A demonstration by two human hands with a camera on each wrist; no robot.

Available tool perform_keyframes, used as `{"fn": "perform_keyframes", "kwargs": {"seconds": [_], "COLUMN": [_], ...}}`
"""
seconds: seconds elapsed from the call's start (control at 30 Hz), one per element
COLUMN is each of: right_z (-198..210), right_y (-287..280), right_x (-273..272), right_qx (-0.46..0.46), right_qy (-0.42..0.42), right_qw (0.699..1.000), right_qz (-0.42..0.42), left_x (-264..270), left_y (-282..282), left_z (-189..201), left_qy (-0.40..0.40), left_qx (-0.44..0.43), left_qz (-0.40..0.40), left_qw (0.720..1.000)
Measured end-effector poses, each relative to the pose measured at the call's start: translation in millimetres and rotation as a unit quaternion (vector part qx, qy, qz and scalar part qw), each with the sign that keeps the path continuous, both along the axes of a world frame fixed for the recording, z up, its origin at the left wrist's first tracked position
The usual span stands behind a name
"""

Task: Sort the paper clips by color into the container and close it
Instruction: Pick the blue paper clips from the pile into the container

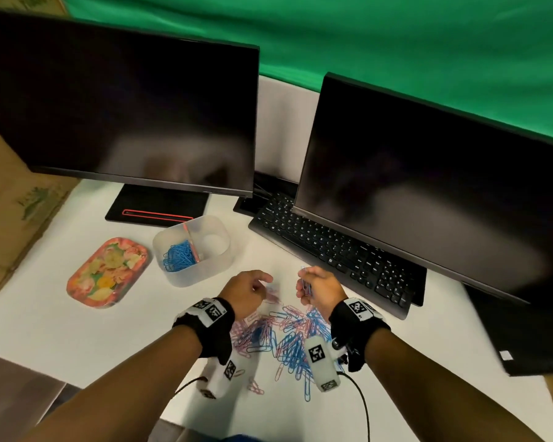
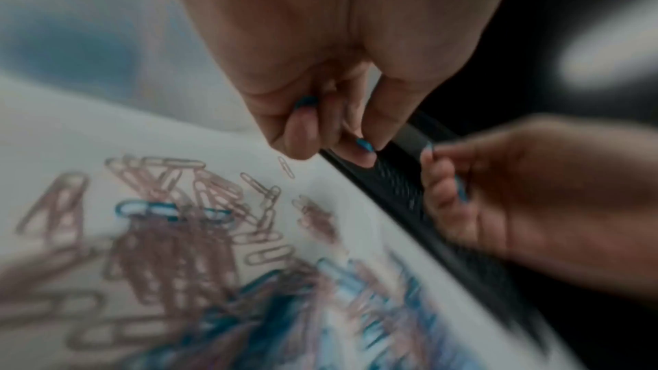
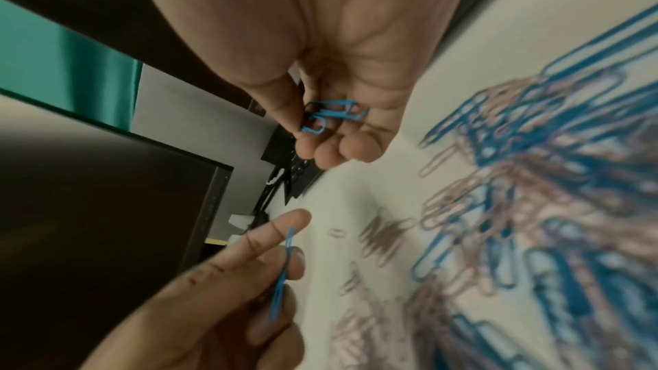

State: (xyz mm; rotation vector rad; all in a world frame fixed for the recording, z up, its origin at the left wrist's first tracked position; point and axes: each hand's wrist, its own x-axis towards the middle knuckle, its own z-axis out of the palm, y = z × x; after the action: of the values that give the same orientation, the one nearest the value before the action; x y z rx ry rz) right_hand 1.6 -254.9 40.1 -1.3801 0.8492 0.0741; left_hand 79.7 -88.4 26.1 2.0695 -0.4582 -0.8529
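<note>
Two dark monitors (image 1: 134, 116) and a keyboard (image 1: 329, 247) back my white desk (image 1: 77, 330), where mixed clips (image 1: 288, 333) lie near the container (image 1: 192, 250), my left hand (image 1: 248, 293) pinching one blue clip (image 3: 283, 277), my right hand (image 1: 321, 290) curled round several blue clips (image 3: 331, 116).

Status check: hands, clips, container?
Left hand pinches one blue paper clip. Right hand holds several blue clips. Translucent plastic container open, blue clips in left compartment. Mixed pink-and-blue pile unsorted.
</note>
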Motion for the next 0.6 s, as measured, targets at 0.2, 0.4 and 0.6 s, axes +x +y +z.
{"fn": "perform_keyframes", "kwargs": {"seconds": [0.2,0.4,0.6], "right_z": [33.9,60.0,76.2], "right_y": [38.9,99.8,142.3], "right_x": [45.8,105.0,150.8], "right_qx": [0.071,0.072,0.053], "right_qy": [-0.012,0.01,0.064], "right_qw": [0.996,0.986,0.969], "right_qz": [0.055,0.152,0.231], "left_x": [21.2,62.0,93.1], "left_y": [33.7,69.3,91.4], "left_z": [25.8,43.3,57.0], "left_qy": [0.287,0.3,0.237], "left_qx": [-0.25,-0.264,-0.206], "left_qz": [0.311,0.404,0.44], "left_qw": [0.871,0.823,0.841]}}
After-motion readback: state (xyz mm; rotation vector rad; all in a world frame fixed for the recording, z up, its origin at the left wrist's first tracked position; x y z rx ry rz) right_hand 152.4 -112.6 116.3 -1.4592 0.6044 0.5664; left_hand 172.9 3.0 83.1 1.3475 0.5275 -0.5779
